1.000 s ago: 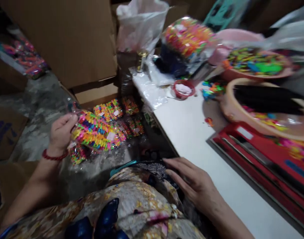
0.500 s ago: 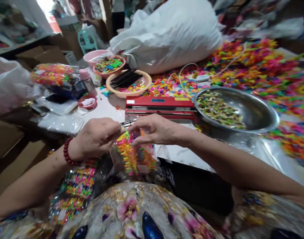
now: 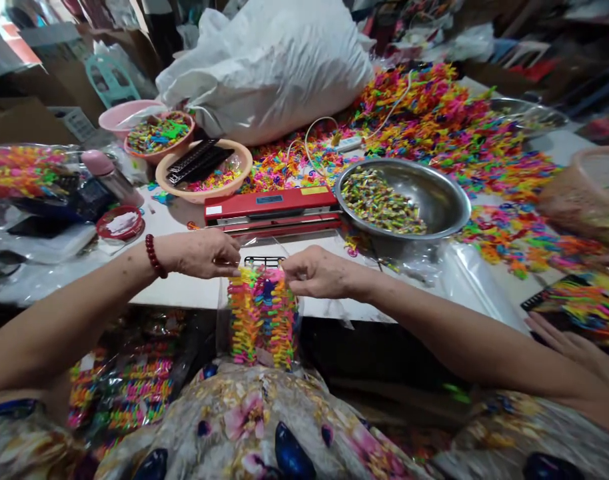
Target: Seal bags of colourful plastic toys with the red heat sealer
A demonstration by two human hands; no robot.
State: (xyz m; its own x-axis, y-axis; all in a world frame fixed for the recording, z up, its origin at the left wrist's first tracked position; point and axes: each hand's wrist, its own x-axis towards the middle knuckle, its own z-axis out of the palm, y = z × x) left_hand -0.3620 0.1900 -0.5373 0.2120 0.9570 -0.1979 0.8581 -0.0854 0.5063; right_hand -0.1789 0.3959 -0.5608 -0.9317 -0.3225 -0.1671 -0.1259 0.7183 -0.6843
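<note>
A clear plastic bag [image 3: 299, 327] hangs upright against the table's front edge, between my body and the table. Inside it are rows of small bright plastic pieces [image 3: 244, 320], and a black rack [image 3: 264, 261] sticks out at its top. My left hand [image 3: 207, 253], with a red bead bracelet [image 3: 155, 257] on the wrist, pinches at the bag's upper left; its fingertips are partly hidden. At the upper right corner, my right hand [image 3: 317, 272] is closed with thumb and fingers on the bag. Just beyond both hands lies a red heat sealer [image 3: 274, 208].
A steel bowl [image 3: 447, 193] of small pieces stands right of the sealer. Loose colourful pieces [image 3: 434, 127] heap behind it, beside a large white sack [image 3: 279, 73]. Basins [image 3: 204, 193] and a bottle [image 3: 109, 177] stand left. A co-worker's hand [image 3: 574, 340] shows at right.
My hands have moved apart to the bag's two upper sides, and the bag now shows spread between them. The view has turned right, bringing a co-worker's hand in.
</note>
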